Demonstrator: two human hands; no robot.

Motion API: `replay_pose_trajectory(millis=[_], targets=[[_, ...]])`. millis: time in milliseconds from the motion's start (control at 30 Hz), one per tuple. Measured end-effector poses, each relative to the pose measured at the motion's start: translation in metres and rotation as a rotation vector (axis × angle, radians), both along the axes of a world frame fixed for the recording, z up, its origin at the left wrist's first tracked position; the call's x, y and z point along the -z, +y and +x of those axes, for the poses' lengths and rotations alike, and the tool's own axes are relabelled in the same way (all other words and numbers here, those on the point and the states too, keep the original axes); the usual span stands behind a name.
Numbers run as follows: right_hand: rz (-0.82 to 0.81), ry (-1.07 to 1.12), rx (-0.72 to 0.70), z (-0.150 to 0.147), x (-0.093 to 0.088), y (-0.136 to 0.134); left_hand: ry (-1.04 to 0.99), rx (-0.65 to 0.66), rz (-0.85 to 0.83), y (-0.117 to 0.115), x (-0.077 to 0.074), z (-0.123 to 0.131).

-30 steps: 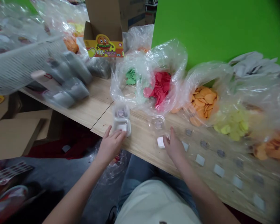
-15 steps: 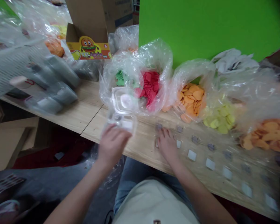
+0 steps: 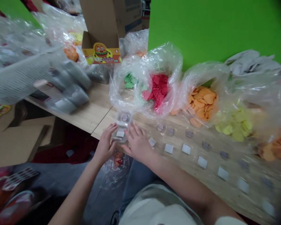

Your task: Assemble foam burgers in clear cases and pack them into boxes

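**While gripping a small clear plastic clamshell point(image 3: 122, 126) near the edge of the desk point(image 3: 100, 120), two bare hands close together**

Left fingers point(image 3: 112, 130) clenched around the clamshell's left side, with the left hand point(image 3: 104, 147) just below them. Right fingers point(image 3: 133, 131) released and spread, flat over the wood just beside the clamshell's right side; nothing visible in the right hand point(image 3: 138, 145). Clamshell apparently hinged open and lying nearly flat near the desk's front edge, a grey disc point(image 3: 125, 117) in the far compartment and a white square point(image 3: 120, 134) in the near one.

To the right, along the desk, rows of loose white squares point(image 3: 169, 148) and grey discs point(image 3: 189, 134), each apart from the next. Beyond them, open clear plastic bags of cut pieces: green point(image 3: 129, 80), red point(image 3: 158, 90), orange point(image 3: 201, 104), pale yellow point(image 3: 235, 125). Farther back, a burger-printed cardboard box point(image 3: 100, 53) beside a green board point(image 3: 213, 28). Below the desk edge, a crumpled clear bag point(image 3: 115, 172).

Main risks, by judgement: a slip of the clamshell over the nearby edge, given a one-sided hold; a disc or square tipped out through any tilt of the open compartments; and squares and discs knocked out of line by the right forearm, with nothing fixing them to the wood.
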State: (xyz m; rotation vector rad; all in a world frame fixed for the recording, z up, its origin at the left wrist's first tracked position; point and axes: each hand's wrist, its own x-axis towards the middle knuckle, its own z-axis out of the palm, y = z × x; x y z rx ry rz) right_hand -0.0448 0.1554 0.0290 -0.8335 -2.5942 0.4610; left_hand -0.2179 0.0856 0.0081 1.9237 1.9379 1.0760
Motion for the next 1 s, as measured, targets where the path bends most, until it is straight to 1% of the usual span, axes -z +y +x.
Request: replay_pose_trajectory(millis=[67,133,200,233,300,367,467,533,667,767,833,900,933,1000], targets=[[0.012,-0.022,-0.041,-0.03,0.011,-0.01,-0.14,0.003,-0.05,-0.004,0.009,-0.022],[0.016,-0.022,-0.062,-0.045,0.02,-0.018,-0.345,-0.052,-0.058,-0.011,0.02,-0.035],[-0.018,0.011,-0.041,-0.05,0.024,-0.022,-0.535,-0.132,-0.031,-0.018,0.028,-0.042],[-0.047,0.033,-0.021,-0.049,0.024,-0.023,-0.599,-0.174,-0.008,-0.022,0.03,-0.044],[-0.11,0.089,0.045,-0.048,0.022,-0.021,-0.649,-0.247,0.043,-0.027,0.03,-0.045],[-0.181,0.162,0.079,-0.048,0.018,-0.016,-0.597,-0.248,0.056,-0.029,0.025,-0.044],[-0.325,0.271,0.043,-0.046,0.012,-0.007,-0.461,-0.122,0.023,-0.026,0.016,-0.038],[-0.425,0.314,0.038,-0.043,0.007,-0.002,-0.443,-0.05,0.002,-0.022,0.012,-0.035],[-0.583,0.336,0.113,-0.037,-0.001,0.002,-0.506,-0.023,-0.014,-0.017,0.014,-0.033],[-0.634,0.308,0.107,-0.037,-0.005,0.005,-0.455,-0.038,0.016,-0.017,0.016,-0.033],[-0.617,0.311,0.083,-0.037,-0.008,0.007,-0.334,-0.068,0.056,-0.017,0.015,-0.03],[-0.51,0.359,0.118,-0.035,-0.014,0.008,-0.134,-0.076,0.09,-0.016,0.012,-0.027],[-0.43,0.402,0.167,-0.032,-0.018,0.008,-0.016,-0.043,0.093,-0.014,0.01,-0.026],[-0.264,0.501,0.28,-0.022,-0.024,0.005,0.209,0.11,0.059,-0.011,0.007,-0.023]])
